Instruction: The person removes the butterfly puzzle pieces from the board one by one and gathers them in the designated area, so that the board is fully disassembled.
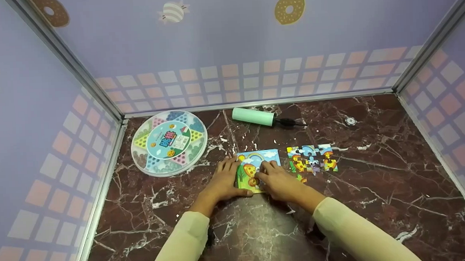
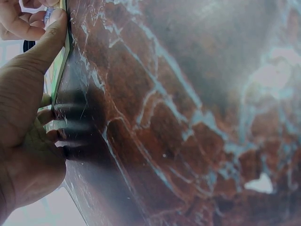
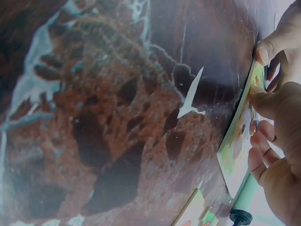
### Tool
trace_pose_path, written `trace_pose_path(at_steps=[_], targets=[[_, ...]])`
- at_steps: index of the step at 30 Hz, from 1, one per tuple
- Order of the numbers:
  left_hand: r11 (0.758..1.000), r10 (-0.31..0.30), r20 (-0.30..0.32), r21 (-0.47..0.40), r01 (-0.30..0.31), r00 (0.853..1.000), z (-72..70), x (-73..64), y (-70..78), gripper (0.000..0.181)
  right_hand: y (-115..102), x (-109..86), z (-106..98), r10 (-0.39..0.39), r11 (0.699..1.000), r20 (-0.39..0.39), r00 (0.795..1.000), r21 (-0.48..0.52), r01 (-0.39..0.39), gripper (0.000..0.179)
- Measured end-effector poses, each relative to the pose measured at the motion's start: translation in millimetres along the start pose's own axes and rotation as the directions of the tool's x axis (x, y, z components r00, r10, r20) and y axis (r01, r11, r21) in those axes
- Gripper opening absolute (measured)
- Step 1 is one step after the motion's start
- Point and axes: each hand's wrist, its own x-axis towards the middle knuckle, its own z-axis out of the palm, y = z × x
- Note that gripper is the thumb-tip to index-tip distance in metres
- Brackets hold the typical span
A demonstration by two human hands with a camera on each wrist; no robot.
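A small jigsaw board (image 1: 244, 187) with a cartoon rainbow and giraffe scene lies on the marble-patterned surface, partly covered by both hands. My left hand (image 1: 223, 182) holds it at the left, fingers along that side and thumb on the near edge. The left wrist view shows that thumb (image 2: 54, 37) against the board's rim. Over the board's right half, my right hand (image 1: 280, 181) pinches a small puzzle piece (image 3: 254, 126) between thumb and fingertips; most of this piece is hidden. Right of the board lie several puzzle pieces (image 1: 312, 158), with another piece (image 1: 301, 178) just below them.
A round Chinese checkers box (image 1: 169, 143) lies at the back left. The mint-green hand pump (image 1: 253, 116) with a black nozzle rests behind the board. Farther right is a small round white-and-dark disc (image 1: 350, 121). Patterned walls (image 1: 244, 39) enclose the back and sides.
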Motion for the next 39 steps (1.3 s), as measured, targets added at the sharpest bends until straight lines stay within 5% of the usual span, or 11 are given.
trace_pose_path(at_steps=[8,25,39], targets=[[1.0,-0.01,-0.003,0.005,0.01,1.0,1.3,1.8,-0.2,0.118,-2,-1.2,-4,0.007,1.0,0.029,1.0,-0.021,-0.006,0.027],[1.0,-0.004,-0.009,-0.01,0.004,1.0,1.0,-0.2,-0.9,0.118,7,-7.3,6,-0.099,0.987,-0.175,0.98,-0.14,0.074,0.037],[1.0,-0.024,-0.001,-0.017,0.024,1.0,1.8,-0.3,-0.8,0.118,24,-21.7,-3,-0.077,0.991,-0.202,0.976,-0.121,0.054,0.039]])
